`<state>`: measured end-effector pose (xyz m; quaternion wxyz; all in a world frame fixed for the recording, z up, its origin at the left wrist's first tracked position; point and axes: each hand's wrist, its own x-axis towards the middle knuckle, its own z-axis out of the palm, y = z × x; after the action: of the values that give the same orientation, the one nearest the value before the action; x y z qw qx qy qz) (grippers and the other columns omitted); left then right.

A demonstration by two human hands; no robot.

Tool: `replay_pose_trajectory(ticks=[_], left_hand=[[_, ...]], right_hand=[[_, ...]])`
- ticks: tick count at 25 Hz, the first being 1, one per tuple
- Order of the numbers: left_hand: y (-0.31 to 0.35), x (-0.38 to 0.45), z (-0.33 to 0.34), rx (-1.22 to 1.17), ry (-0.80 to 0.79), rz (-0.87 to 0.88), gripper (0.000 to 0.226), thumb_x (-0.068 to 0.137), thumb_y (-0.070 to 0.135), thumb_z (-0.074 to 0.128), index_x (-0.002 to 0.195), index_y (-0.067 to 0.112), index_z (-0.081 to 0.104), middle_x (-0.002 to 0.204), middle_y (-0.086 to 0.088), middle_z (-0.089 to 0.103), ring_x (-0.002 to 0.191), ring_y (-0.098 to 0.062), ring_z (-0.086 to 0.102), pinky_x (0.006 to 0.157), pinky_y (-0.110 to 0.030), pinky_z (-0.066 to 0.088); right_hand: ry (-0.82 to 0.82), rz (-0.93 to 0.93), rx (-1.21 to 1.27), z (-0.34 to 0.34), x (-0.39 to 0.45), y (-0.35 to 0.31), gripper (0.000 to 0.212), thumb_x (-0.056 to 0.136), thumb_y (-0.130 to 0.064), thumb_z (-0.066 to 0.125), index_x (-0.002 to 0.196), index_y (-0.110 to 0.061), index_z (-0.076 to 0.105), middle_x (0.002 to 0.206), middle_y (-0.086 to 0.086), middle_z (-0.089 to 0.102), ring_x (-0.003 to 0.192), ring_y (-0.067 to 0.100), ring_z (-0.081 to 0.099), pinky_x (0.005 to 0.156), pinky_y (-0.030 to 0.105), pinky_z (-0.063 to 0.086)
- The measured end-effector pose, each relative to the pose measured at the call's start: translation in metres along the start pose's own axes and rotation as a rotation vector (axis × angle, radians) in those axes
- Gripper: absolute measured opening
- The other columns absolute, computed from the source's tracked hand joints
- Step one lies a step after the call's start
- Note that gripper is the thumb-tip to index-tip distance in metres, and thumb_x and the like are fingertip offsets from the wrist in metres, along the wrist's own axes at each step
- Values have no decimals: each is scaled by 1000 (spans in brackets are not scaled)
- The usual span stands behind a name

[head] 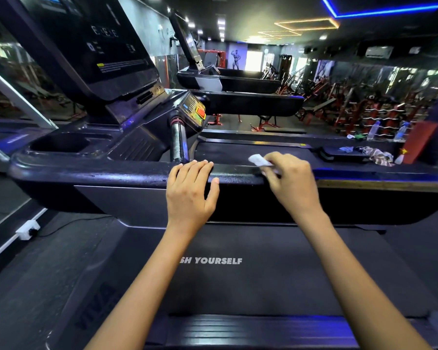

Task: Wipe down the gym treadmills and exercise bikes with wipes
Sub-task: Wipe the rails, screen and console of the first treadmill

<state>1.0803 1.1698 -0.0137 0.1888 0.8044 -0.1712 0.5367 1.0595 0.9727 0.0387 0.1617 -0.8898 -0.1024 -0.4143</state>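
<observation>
Head view: the right hand pinches a white wipe in curled fingers and presses it onto the top of the treadmill's black side rail — wrist bent, forearm reaching in from the lower right. Just beside it, the left hand lies flat on the same rail, fingers straight and draped over the far edge, thumb spread along the near face; it holds nothing. Both forearms stretch over the belt. Beyond the rail stand a metal grip and the console. Farther right — a rag and a spray bottle.
</observation>
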Motion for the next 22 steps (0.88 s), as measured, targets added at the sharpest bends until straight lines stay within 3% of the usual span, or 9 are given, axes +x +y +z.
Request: replay_pose_trajectory(ticks=[2, 4, 6, 10, 14, 16, 18, 20, 22], left_hand=[[-1, 1, 0, 5, -5, 3, 34, 91, 28, 46, 105, 7, 69, 108, -4, 69, 102, -22, 62, 93, -38, 41], [-1, 0, 0, 10, -11, 4, 34, 91, 28, 47, 104, 7, 69, 108, -4, 69, 102, -23, 62, 92, -38, 41], [-1, 0, 0, 7, -21, 0, 34, 91, 28, 47, 105, 7, 69, 108, -4, 69, 103, -23, 62, 93, -38, 41], [0, 2, -3, -2, -43, -12, 34, 91, 28, 46, 106, 7, 68, 108, -3, 69, 103, -22, 61, 94, -36, 39], [7, 5, -7, 0, -111, -69, 37, 90, 30, 44, 106, 6, 67, 107, -5, 68, 102, -24, 61, 95, -40, 39], [12, 8, -9, 15, -157, -93, 39, 89, 32, 43, 105, 5, 66, 104, -7, 66, 100, -26, 60, 95, -43, 39], [17, 10, -9, 9, -181, -102, 39, 89, 31, 42, 105, 4, 65, 104, -8, 65, 101, -27, 59, 97, -45, 38], [27, 12, -6, -30, -189, -75, 39, 89, 28, 41, 108, 3, 64, 109, -9, 64, 106, -26, 59, 100, -43, 35], [40, 13, 2, -70, -207, -30, 39, 90, 27, 41, 112, 3, 64, 115, -9, 63, 110, -25, 58, 102, -42, 34]], right_hand=[[-128, -76, 71, 10, 5, -17, 24, 86, -25, 53, 92, -12, 71, 79, 11, 66, 75, 34, 58, 66, 36, 45], [-237, -236, 209, 10, -3, -22, 23, 87, -17, 54, 103, -13, 71, 99, 4, 71, 87, 26, 59, 77, 34, 47], [-180, -348, 239, -1, -15, -8, 23, 80, -2, 57, 97, -6, 72, 100, 5, 70, 86, 27, 58, 75, 32, 47], [-87, -176, 31, -15, -7, 19, 28, 76, -1, 51, 94, -6, 71, 85, 8, 70, 81, 35, 60, 61, 39, 52], [-246, -207, 147, -1, -6, -11, 49, 74, -2, 40, 115, -12, 66, 110, 7, 69, 101, 30, 59, 80, 41, 52], [-178, -261, 247, -7, -23, -1, 46, 75, 3, 43, 112, -8, 68, 116, 6, 66, 107, 22, 57, 93, 29, 46], [-43, -233, 238, -20, -38, 20, 39, 74, 8, 50, 104, -6, 70, 110, 7, 68, 105, 20, 57, 93, 24, 43], [37, -94, 182, -25, -36, 30, 32, 77, 2, 54, 102, -10, 71, 103, 5, 70, 99, 22, 61, 87, 31, 49], [1, 4, 137, -20, -28, 23, 29, 81, -10, 55, 106, -14, 70, 103, 3, 70, 98, 25, 63, 80, 39, 52]])
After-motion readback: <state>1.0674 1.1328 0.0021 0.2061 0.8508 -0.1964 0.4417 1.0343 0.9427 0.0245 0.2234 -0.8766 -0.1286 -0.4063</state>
